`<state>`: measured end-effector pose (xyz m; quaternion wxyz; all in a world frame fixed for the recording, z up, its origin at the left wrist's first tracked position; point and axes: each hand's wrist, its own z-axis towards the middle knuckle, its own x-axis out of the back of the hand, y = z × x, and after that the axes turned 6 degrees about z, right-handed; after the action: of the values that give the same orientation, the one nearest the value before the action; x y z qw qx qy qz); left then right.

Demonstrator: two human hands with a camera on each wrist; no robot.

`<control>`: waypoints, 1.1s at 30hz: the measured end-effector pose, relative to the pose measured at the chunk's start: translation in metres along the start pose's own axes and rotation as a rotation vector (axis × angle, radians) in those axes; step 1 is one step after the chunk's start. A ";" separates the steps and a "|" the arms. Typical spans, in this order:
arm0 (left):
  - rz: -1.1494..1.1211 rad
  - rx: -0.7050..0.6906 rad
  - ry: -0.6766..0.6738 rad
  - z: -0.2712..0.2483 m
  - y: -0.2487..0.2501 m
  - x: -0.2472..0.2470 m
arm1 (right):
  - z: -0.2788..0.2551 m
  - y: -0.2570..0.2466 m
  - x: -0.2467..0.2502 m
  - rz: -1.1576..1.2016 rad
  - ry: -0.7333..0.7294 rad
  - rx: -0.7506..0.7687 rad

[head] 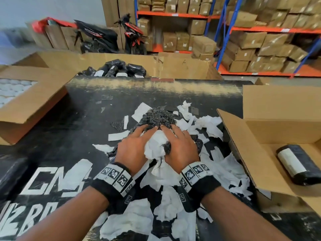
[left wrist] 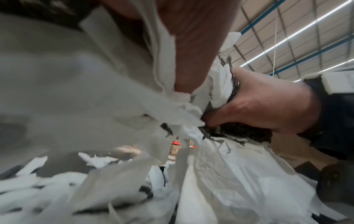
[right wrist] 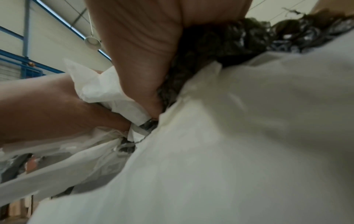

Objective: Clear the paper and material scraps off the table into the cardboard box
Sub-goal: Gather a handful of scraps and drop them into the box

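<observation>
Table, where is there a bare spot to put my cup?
The table is bare on its left side, between the left box and the scraps. Around both hands and toward the right box it is crowded.

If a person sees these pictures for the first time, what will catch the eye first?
Two hands, the left hand and right hand, gather a bundle of white paper and dark scraps at the middle of the black table. More paper lies around them, and an open cardboard box waits at the right.
</observation>
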<state>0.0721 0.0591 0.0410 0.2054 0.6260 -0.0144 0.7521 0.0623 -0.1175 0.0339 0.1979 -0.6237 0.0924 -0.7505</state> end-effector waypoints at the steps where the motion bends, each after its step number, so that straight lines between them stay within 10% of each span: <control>1: 0.005 -0.008 0.022 0.001 0.001 0.009 | 0.003 -0.004 0.005 0.004 0.023 0.009; 19: 0.228 0.064 0.499 -0.027 0.107 0.173 | -0.006 -0.049 0.177 0.084 0.389 0.365; 33: 0.092 -0.070 0.546 -0.038 0.338 0.185 | -0.102 0.097 0.333 -0.043 0.513 0.304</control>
<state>-0.0979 -0.1856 0.2879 0.1888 0.3912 -0.0128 0.9006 -0.0676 -0.3538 0.2752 0.2434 -0.3786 0.0129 -0.8929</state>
